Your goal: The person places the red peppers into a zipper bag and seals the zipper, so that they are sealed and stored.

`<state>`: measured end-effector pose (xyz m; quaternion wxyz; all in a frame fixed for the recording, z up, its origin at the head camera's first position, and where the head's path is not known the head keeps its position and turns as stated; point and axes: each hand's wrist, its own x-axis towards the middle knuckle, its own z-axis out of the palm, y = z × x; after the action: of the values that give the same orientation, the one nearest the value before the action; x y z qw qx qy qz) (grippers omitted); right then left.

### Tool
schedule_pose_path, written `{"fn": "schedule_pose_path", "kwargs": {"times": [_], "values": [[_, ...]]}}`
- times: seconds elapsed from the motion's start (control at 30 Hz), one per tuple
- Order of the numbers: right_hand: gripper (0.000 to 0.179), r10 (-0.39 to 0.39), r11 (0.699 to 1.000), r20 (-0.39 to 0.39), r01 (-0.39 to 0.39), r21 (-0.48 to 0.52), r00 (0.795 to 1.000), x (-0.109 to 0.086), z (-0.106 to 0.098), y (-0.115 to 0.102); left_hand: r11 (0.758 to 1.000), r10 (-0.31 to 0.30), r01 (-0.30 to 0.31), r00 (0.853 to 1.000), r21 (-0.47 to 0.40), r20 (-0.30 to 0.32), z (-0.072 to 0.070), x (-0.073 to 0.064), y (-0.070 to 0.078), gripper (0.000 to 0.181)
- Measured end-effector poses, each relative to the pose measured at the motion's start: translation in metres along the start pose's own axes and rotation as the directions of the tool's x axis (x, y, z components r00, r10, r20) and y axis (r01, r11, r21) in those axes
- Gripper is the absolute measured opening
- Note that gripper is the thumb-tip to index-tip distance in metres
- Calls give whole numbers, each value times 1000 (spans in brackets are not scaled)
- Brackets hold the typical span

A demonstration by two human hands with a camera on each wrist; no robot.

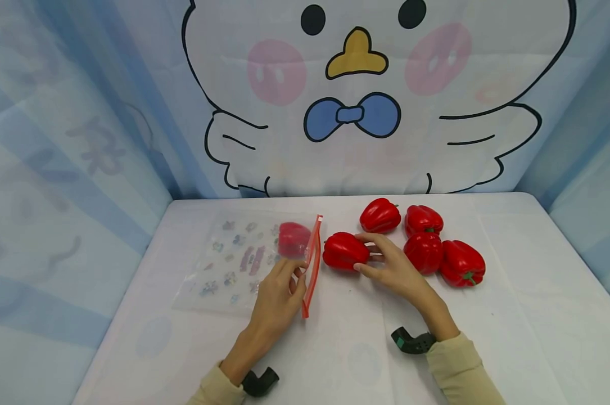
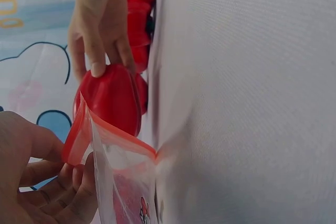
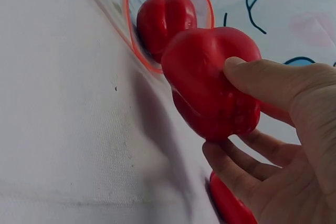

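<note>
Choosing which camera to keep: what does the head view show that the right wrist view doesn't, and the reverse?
Only head: the left hand gripping the plastic bag, and the printed yellow beak.
Only right wrist: a direct look into the bag's open mouth.
Both: the right hand holding a red pepper, another pepper in the bag, and the white tabletop.

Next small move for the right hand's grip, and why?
Probably ease the right grip leftward, sliding its red pepper into the clear bag. That pepper is held just outside the red edge, the left grip pinches that edge, the right wrist view shows the mouth gaping, and another pepper already lies inside.
</note>
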<state>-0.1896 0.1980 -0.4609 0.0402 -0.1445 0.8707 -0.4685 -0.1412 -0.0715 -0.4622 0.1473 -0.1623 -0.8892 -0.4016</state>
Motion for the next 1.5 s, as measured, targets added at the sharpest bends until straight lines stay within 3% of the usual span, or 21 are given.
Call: {"fn": "schedule_pose_path", "kwargs": {"times": [0.3,0.6,1.03,1.5], "values": [[69,-1,999,40,-1,51,999,0,10,-7,1000,2,-2,1000,3,-6,-1,0,0,19],[66,-94,994,48,90,67,994,2,26,-8,1000,3,-3,1000,17,-5,-3,1,0,20],[64,-159,983,41,154,105,986,0,47,-13,1000,-2,2,1000,17,-7,-5,-1,1,21],[65,-135,985,56,128,115,989,-1,61,-19,1000,-5,5,1000,15,3,-5,-2,1,23]]}}
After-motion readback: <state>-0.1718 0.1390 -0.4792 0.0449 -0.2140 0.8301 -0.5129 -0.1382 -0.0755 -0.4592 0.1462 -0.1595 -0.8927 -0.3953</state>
